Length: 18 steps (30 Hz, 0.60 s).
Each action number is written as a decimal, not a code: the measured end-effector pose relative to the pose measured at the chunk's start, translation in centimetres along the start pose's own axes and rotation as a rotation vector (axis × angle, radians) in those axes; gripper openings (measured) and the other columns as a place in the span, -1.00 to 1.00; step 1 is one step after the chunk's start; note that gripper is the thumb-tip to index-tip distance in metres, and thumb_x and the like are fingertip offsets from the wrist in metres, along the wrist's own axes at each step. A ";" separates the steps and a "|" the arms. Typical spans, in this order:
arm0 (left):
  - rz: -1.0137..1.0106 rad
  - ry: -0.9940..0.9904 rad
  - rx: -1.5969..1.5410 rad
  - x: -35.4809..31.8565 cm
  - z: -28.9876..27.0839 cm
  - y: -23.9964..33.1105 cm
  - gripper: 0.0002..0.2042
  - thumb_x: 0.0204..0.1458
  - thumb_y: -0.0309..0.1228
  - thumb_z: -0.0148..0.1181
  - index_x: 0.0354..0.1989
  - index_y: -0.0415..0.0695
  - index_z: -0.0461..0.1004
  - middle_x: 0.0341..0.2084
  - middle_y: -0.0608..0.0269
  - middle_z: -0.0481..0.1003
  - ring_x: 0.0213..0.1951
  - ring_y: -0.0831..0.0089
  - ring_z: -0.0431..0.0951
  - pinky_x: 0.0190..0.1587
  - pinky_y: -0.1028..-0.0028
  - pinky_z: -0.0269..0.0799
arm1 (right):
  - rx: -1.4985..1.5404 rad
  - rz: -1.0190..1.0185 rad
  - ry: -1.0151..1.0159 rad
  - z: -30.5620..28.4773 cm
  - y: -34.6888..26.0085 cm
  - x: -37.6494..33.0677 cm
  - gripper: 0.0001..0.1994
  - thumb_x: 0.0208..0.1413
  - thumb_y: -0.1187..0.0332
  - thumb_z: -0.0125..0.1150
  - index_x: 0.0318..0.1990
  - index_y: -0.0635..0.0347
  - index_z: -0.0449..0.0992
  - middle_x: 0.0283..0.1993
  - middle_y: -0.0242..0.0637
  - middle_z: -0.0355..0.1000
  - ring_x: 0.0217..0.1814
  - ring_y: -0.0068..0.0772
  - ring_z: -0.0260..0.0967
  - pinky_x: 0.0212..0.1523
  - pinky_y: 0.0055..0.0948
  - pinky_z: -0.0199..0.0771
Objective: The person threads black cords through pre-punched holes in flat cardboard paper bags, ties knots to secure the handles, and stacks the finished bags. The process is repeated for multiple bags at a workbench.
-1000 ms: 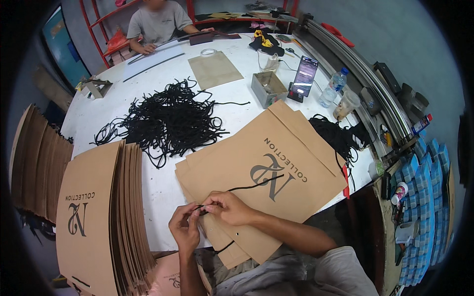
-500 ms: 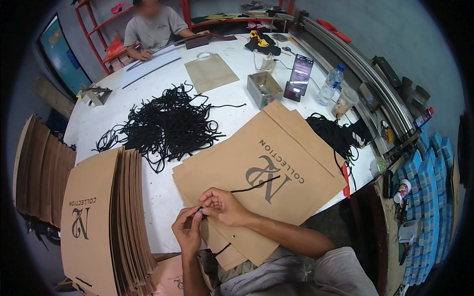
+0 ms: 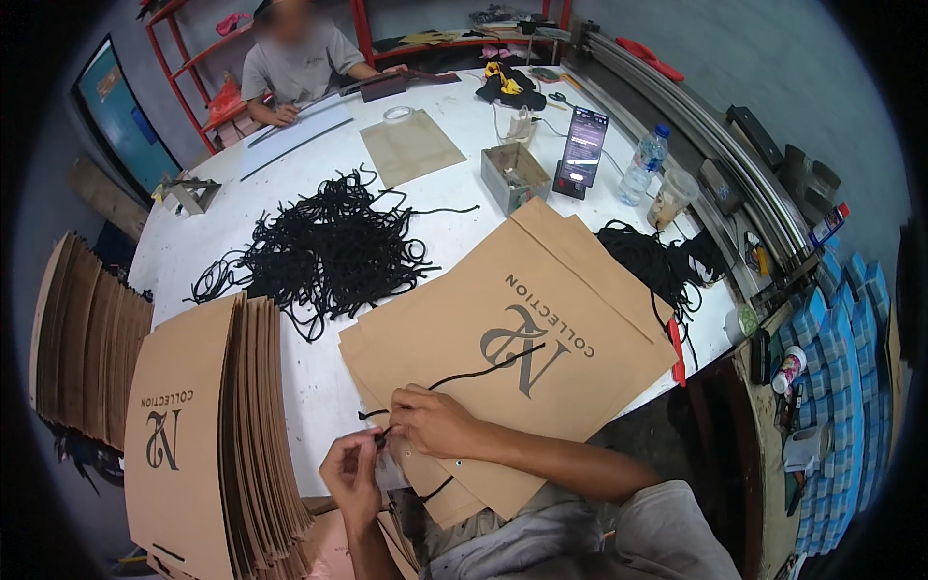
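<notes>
A brown paper bag (image 3: 599,319) with a dark printed design lies flat on others in front of me, its near edge toward my lap. A black cord (image 3: 483,369) runs across it and passes under my right hand (image 3: 435,422), whose fingers are curled closed on it. A short end of cord sticks out beyond those fingers. My left hand (image 3: 352,474), just off the bag's left edge, pinches a dark bit of the cord between thumb and fingers. Another short black cord shows at the bag's near edge. Whether there is a knot between my fingertips is hidden.
A tangled heap of black cords (image 3: 324,246) lies on the white table (image 3: 309,387); a smaller heap (image 3: 648,261) is at right. Stacked paper bags (image 3: 184,425) stand at left. Beyond are a metal box (image 3: 512,184), phone (image 3: 583,145), bottle (image 3: 644,166) and a co-worker (image 3: 300,68).
My left hand has moved down and left, slightly away from the right. The right hand has turned knuckles-up, and a short cord end now shows beyond its fingers.
</notes>
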<state>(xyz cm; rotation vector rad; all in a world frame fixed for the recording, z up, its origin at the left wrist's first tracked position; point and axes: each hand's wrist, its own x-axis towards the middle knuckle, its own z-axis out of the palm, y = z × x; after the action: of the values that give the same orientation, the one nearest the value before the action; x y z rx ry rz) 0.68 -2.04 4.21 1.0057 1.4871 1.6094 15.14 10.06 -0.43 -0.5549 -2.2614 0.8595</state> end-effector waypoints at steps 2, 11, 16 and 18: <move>0.141 -0.033 0.045 -1.9 -0.7 2.2 -0.86 0.28 -0.48 0.22 -0.23 -0.34 0.49 -0.25 -0.05 0.61 -0.31 0.36 0.63 -0.14 0.39 0.58 | -0.147 0.006 0.009 -0.9 -0.6 0.9 -0.78 -0.05 0.51 0.37 -0.18 0.24 0.62 -0.19 -0.20 0.40 -0.06 -0.10 0.41 -0.06 -0.25 0.52; 0.098 0.288 0.373 0.2 -3.1 -1.6 -0.82 0.22 -0.50 0.28 -0.08 -0.30 0.49 -0.25 0.03 0.61 -0.34 0.48 0.56 -0.23 0.56 0.48 | -0.277 0.164 0.066 -13.0 1.4 -1.9 -0.63 0.05 0.43 0.42 0.04 0.23 0.55 -0.10 -0.03 0.44 -0.08 -0.04 0.44 -0.04 -0.14 0.46; -0.153 0.081 0.526 -1.9 -0.4 -0.8 -0.54 0.10 -0.49 0.39 0.17 -0.26 0.40 -0.42 0.13 0.61 -0.48 0.50 0.57 -0.40 0.53 0.47 | -0.354 0.411 0.127 -15.0 3.0 -7.7 -0.77 0.10 0.49 0.37 -0.11 0.24 0.49 -0.21 -0.04 0.44 -0.18 -0.04 0.44 -0.14 -0.17 0.47; -0.248 -0.045 0.477 -2.9 1.4 -0.6 -0.51 0.08 -0.48 0.41 0.18 -0.26 0.38 -0.49 0.17 0.61 -0.54 0.49 0.57 -0.45 0.49 0.47 | -0.134 0.590 0.160 -13.6 0.1 -7.3 -0.82 0.15 0.47 0.36 -0.17 0.23 0.47 -0.26 -0.12 0.47 -0.28 -0.16 0.46 -0.22 -0.26 0.50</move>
<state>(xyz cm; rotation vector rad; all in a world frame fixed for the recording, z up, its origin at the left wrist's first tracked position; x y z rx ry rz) 3.21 -3.99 3.46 1.0483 1.9291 1.0739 29.74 11.78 4.26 -1.3453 -2.0378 0.8964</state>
